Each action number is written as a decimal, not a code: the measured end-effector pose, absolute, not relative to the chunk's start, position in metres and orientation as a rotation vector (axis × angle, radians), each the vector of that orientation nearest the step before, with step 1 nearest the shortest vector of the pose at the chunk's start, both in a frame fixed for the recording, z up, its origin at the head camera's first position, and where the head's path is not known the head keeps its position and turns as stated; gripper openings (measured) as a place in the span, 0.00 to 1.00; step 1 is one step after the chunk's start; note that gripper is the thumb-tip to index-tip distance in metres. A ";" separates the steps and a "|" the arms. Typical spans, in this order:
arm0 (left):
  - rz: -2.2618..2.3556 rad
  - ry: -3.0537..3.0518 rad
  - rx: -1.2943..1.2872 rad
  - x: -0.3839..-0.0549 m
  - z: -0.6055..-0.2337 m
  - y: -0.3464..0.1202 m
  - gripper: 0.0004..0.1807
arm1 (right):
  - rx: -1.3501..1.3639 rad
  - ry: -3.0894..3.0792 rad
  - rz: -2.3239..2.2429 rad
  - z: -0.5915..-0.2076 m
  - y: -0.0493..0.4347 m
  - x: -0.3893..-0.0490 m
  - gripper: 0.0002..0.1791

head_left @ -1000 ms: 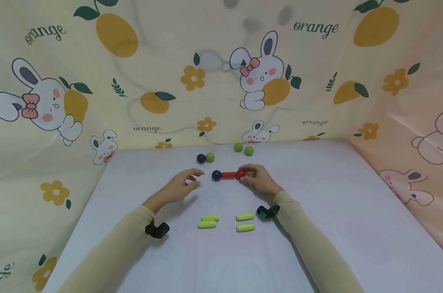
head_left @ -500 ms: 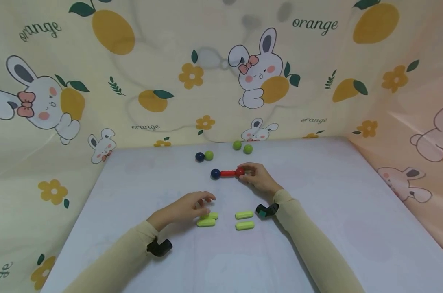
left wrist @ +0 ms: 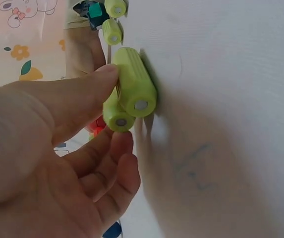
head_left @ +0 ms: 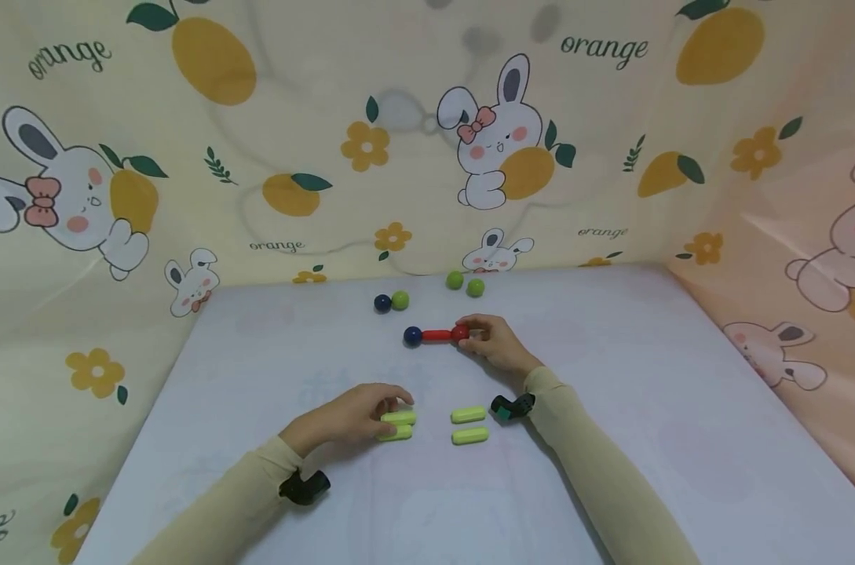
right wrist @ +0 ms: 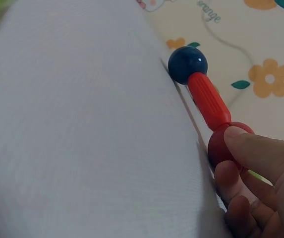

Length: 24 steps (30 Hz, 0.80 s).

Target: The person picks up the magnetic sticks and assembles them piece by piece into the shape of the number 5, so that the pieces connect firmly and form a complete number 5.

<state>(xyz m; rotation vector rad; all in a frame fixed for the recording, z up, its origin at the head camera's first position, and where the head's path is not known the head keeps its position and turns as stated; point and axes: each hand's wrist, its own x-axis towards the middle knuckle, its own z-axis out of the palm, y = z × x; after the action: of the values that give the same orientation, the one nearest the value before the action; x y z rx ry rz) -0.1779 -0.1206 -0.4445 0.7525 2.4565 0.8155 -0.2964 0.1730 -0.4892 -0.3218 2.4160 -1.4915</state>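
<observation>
My left hand is at the left pair of light-green magnetic rods. Its thumb and curled fingers close round the farther rod, and the thumb also lies by the nearer rod. Each of these rods shows a metal tip in the left wrist view. With thumb and fingertips, my right hand pinches a red ball. Joined to that ball is a red rod, which ends in a dark blue ball. This joined piece lies in a row across the table, left of the right hand.
Two more light-green rods, one farther and one nearer, lie right of the left hand. Behind the joined piece sit a dark blue ball, a green ball and two further green balls. A printed curtain backs the white table.
My left hand has come back from beside the blue ball of the joined piece to the left green rods and taken hold of one. The right hand has stayed on the red ball.
</observation>
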 end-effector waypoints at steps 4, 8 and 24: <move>0.861 2.431 0.746 -0.179 -0.446 -0.124 0.21 | -0.307 2.411 -1.490 -0.489 0.173 -0.296 0.23; 0.901 2.416 0.744 -0.181 -0.448 -0.128 0.19 | -0.316 2.416 -1.485 -0.489 0.174 -0.297 0.23; 1.167 2.288 0.502 -0.207 -0.447 -0.116 0.18 | -0.385 2.450 -1.464 -0.490 0.174 -0.297 0.23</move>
<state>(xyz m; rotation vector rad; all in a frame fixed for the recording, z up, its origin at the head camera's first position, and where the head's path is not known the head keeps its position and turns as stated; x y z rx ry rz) -0.2066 -0.1164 -0.4467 0.5017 2.2880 1.1674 -0.2970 0.1736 -0.4900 -0.3847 2.4499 -1.4641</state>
